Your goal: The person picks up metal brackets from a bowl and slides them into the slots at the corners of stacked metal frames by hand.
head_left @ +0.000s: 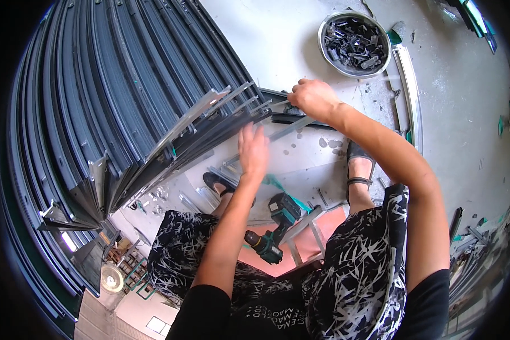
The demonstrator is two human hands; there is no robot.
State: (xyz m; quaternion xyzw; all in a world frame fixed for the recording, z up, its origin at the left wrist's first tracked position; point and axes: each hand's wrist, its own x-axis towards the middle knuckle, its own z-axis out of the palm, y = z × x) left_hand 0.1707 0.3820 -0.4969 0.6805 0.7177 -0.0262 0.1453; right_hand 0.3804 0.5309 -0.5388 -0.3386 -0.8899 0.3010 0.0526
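Observation:
My left hand (254, 150) is slightly blurred, its fingers stretched out and apart, beside the near ends of a bundle of dark and silver metal profiles (209, 133). It seems to hold nothing. Farther right, my right hand (314, 101) is closed in a pinch. A thin pale strip shows at its fingertips, but I cannot make out whether the fingers grip it. Under that hand, a dark profile (292, 118) and a pale flat bar (289, 129) cross the space above the floor. A green and black cordless drill (275, 229) lies between my knees.
Long dark profiles (119, 73) are stacked across the left side. At the far right, a metal bowl (389, 51) holds dark offcuts, next to a long pale profile (409, 93) on the floor. Loose scraps (476, 235) lie at the right. My feet (360, 164) flank the work area.

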